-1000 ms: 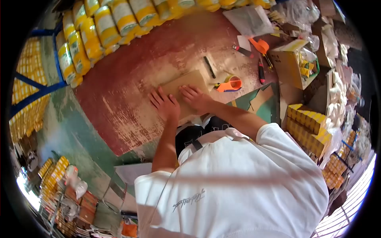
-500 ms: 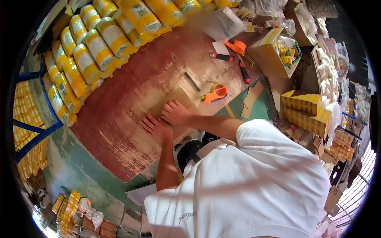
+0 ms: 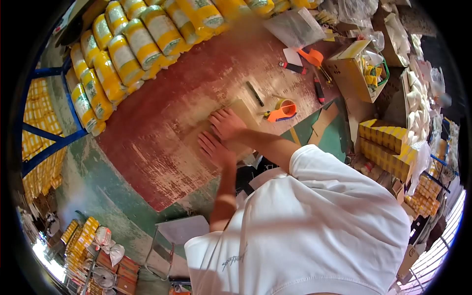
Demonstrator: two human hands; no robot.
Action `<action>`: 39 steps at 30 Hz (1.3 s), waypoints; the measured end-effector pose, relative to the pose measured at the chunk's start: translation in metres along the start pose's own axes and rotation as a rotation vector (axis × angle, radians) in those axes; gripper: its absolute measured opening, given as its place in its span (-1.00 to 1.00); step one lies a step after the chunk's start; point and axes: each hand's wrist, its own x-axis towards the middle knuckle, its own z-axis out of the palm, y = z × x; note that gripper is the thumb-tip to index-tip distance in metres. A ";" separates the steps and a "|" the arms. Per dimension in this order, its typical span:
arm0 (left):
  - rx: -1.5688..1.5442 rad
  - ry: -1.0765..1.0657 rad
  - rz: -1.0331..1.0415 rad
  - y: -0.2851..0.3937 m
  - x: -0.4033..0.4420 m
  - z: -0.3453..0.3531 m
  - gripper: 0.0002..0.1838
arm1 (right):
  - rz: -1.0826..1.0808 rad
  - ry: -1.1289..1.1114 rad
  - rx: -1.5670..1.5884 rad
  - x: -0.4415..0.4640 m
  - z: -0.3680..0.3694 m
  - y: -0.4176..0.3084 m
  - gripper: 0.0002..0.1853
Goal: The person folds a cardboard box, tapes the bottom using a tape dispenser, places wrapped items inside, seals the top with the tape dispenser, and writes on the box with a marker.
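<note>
A flat brown piece of cardboard [image 3: 244, 112] lies on the worn red table top, partly covered by my hands. My right hand [image 3: 227, 124] rests palm down on it with fingers stretched out. Just below and to the left, my left hand [image 3: 217, 150] also lies flat, fingers slightly spread, near the cardboard's lower left part. Neither hand grips anything. Right of the cardboard is an orange tape dispenser [image 3: 282, 112] with a roll of tape. A thin dark marker-like stick [image 3: 255, 94] lies above it.
Stacked yellow-and-white wrapped rolls [image 3: 125, 59] line the table's far left edge. Red-and-black box cutters [image 3: 319, 90], a second orange dispenser [image 3: 311, 57] and an open carton [image 3: 346, 66] are at the right. Cardboard scraps [image 3: 323, 120] lie on green surface. A stool [image 3: 183, 229] stands below.
The view has shifted, so the table and tools sit farther right and lower. Both hands stay flat on the cardboard, with the left hand slightly farther below the right.
</note>
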 end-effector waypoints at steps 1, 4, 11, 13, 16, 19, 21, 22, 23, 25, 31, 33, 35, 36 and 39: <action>-0.045 0.000 0.024 -0.001 -0.016 0.003 -0.22 | -0.008 0.021 -0.020 -0.002 0.003 -0.001 -0.59; -0.115 -0.007 0.077 -0.001 -0.023 0.001 -0.17 | -0.009 0.043 -0.033 0.005 0.006 0.003 -0.62; -0.112 -0.015 0.095 -0.005 -0.029 -0.002 -0.16 | 0.070 0.422 0.346 -0.031 -0.022 0.031 -0.66; -0.125 0.015 0.091 -0.003 -0.029 -0.001 -0.15 | 0.455 0.517 0.370 -0.092 -0.018 0.077 -0.66; -0.128 0.047 0.095 -0.003 -0.026 -0.001 -0.12 | 0.641 0.271 0.014 -0.170 -0.065 0.120 -0.56; -0.154 0.049 0.101 -0.007 -0.033 -0.002 -0.14 | 0.673 0.059 -0.161 -0.191 -0.073 0.118 -0.48; -0.184 0.051 0.098 -0.007 -0.033 0.000 -0.18 | 0.659 -0.032 -0.259 -0.189 -0.055 0.133 -0.41; -0.189 0.039 0.090 -0.007 -0.034 0.001 -0.19 | 0.695 -0.070 -0.288 -0.185 -0.045 0.138 -0.42; -0.194 0.028 0.085 -0.006 -0.032 0.002 -0.19 | 0.732 -0.107 -0.317 -0.182 -0.037 0.143 -0.42; -0.197 0.019 0.085 -0.012 -0.034 0.005 -0.20 | 0.685 -0.083 -0.193 -0.185 -0.043 0.152 -0.50; -0.260 0.080 0.087 -0.017 -0.037 0.017 -0.18 | 0.189 -0.009 0.021 -0.150 -0.134 0.091 -0.42; -0.275 0.116 0.086 -0.018 -0.032 0.020 -0.19 | 0.065 -0.023 0.048 -0.119 -0.152 0.058 -0.45; -0.300 0.158 0.089 -0.019 -0.032 0.025 -0.20 | 0.088 -0.131 0.075 -0.097 -0.171 0.018 -0.48; -0.314 0.180 0.094 -0.020 -0.032 0.025 -0.20 | 0.075 -0.202 -0.004 -0.083 -0.185 -0.003 -0.50; -0.357 0.172 0.075 -0.020 -0.032 0.021 -0.22 | -0.158 -0.082 0.095 -0.053 -0.197 -0.031 -0.52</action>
